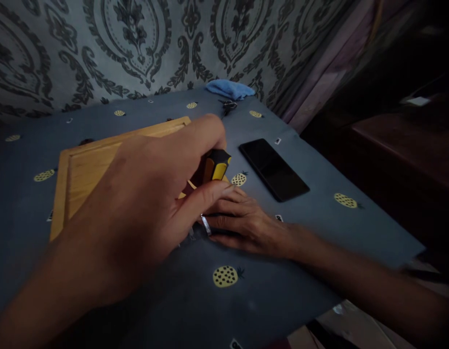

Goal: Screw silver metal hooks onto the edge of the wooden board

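One yellow-and-black handle [218, 166], near upright in our grasp.
With that handle as the clock's centre, the wooden board [84, 172] lies at nine o'clock and our left hand [151, 189] at eight, curled around the handle, whose lower end is hidden. A small bright strip [206, 226] shows at six. Our right hand [249, 223] is at five, fingers stretched and close together; we cannot tell whether they pinch anything. The black phone [274, 169] rests at three. To do this well, we should hold the handle firm and steady, brace with the right hand, and leave its fingertips clear of that hidden end.
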`<state>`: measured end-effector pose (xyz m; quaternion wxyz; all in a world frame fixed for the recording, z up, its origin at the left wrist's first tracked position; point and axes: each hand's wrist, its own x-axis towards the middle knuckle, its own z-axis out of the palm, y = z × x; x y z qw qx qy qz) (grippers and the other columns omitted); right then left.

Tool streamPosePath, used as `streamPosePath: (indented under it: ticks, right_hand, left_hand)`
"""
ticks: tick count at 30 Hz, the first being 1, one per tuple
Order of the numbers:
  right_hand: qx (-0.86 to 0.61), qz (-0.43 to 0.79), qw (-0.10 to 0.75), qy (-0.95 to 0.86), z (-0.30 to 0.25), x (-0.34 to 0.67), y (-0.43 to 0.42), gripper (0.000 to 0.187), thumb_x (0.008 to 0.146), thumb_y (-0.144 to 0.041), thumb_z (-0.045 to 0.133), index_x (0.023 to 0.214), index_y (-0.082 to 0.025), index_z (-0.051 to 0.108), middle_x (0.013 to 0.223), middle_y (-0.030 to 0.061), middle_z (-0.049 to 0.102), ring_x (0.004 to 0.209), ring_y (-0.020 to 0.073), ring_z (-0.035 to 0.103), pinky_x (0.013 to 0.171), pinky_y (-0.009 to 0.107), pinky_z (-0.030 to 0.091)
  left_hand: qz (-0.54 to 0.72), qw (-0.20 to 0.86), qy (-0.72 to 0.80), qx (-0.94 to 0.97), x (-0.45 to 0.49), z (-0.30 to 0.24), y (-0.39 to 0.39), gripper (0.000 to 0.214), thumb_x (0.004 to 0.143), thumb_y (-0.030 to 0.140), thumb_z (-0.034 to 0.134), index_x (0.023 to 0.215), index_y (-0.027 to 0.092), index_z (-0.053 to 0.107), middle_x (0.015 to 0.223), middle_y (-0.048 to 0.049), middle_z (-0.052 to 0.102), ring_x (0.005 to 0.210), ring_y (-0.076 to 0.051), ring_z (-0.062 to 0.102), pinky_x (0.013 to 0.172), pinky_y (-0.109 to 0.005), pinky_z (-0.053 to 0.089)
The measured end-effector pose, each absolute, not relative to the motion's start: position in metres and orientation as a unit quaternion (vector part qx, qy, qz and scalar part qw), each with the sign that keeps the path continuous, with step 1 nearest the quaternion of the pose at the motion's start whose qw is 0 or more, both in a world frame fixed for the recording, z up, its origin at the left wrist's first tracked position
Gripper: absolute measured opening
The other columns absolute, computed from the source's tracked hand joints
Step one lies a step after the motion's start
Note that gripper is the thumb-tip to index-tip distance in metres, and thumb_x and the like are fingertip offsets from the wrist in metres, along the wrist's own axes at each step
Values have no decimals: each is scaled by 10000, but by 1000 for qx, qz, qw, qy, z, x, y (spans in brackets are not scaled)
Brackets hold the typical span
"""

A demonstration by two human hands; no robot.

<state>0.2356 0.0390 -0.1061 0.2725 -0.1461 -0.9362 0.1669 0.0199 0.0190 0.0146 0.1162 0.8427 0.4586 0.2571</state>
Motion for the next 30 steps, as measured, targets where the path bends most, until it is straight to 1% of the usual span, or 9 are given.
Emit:
streamPosePath:
  ticks: [6, 9, 13, 16, 19, 22, 26, 28, 30]
  right_hand:
    - [-147, 162, 279, -935, -109, 235, 40, 230, 997, -289, 593, 1158, -158, 693, 1135, 103, 716, 1111, 238, 588, 1006, 447, 460]
    - [-146, 168, 274, -936, -108, 236, 40, 251, 1000, -293, 586, 1186, -162, 692, 1129, 112, 721, 1156, 242, 580, 1039, 459, 448]
    - [-147, 180, 259, -938, -107, 236, 41, 265, 999, -309, 588, 1195, -164, 692, 1151, 121, 715, 1183, 254, 576, 1057, 469, 439]
    - [-150, 185, 252, -938, -107, 236, 41, 273, 1005, -313, 578, 1213, -172, 685, 1159, 116, 713, 1190, 250, 578, 1064, 467, 434]
    - [-142, 183, 262, -937, -107, 235, 41, 277, 996, -302, 596, 1204, -142, 685, 1152, 121, 715, 1161, 247, 584, 1046, 449, 443]
    - [-141, 186, 262, -937, -107, 235, 41, 280, 980, -284, 626, 1193, -113, 688, 1155, 131, 715, 1140, 248, 580, 1031, 435, 449]
    - [-141, 193, 263, -935, -106, 235, 41, 286, 981, -284, 628, 1222, -139, 680, 1157, 120, 712, 1129, 236, 575, 1015, 423, 454]
    - [-142, 195, 264, -934, -106, 235, 41, 283, 983, -284, 626, 1227, -150, 677, 1157, 112, 712, 1119, 229, 576, 1011, 420, 454]
    - [-143, 197, 263, -934, -106, 235, 41, 275, 981, -277, 627, 1218, -147, 679, 1165, 113, 711, 1125, 231, 573, 1015, 423, 452]
  left_hand:
    - [253, 104, 458, 846, 18, 14, 19, 133, 945, 395, 551, 872, 285, 559, 766, 82, 691, 633, -181, 674, 483, -328, 402]
    - [247, 101, 460, 847, 19, 15, 19, 143, 956, 404, 535, 894, 281, 574, 752, 72, 684, 637, -172, 669, 497, -301, 389]
    - [231, 104, 466, 848, 19, 15, 19, 120, 958, 355, 541, 908, 252, 579, 776, 50, 694, 682, -164, 687, 521, -265, 376]
    - [238, 111, 462, 847, 18, 15, 20, 136, 958, 379, 550, 912, 254, 582, 792, 48, 702, 686, -164, 690, 517, -262, 390]
    - [234, 105, 466, 847, 18, 16, 20, 107, 964, 356, 552, 986, 265, 603, 813, 45, 708, 674, -155, 680, 514, -253, 381]
    - [212, 98, 466, 853, 17, 18, 19, 159, 985, 359, 514, 1099, 300, 606, 888, 40, 719, 666, -148, 668, 518, -254, 369]
    - [168, 107, 465, 862, 12, 19, 16, 269, 986, 304, 435, 1218, 352, 565, 1057, 24, 717, 828, -201, 703, 556, -272, 402]
    - [166, 120, 463, 862, 9, 19, 15, 319, 961, 279, 452, 1253, 357, 556, 1033, 21, 711, 826, -203, 705, 562, -271, 411]
    - [173, 132, 465, 858, 6, 18, 15, 294, 950, 306, 489, 1227, 343, 581, 992, 24, 705, 764, -185, 701, 545, -264, 402]
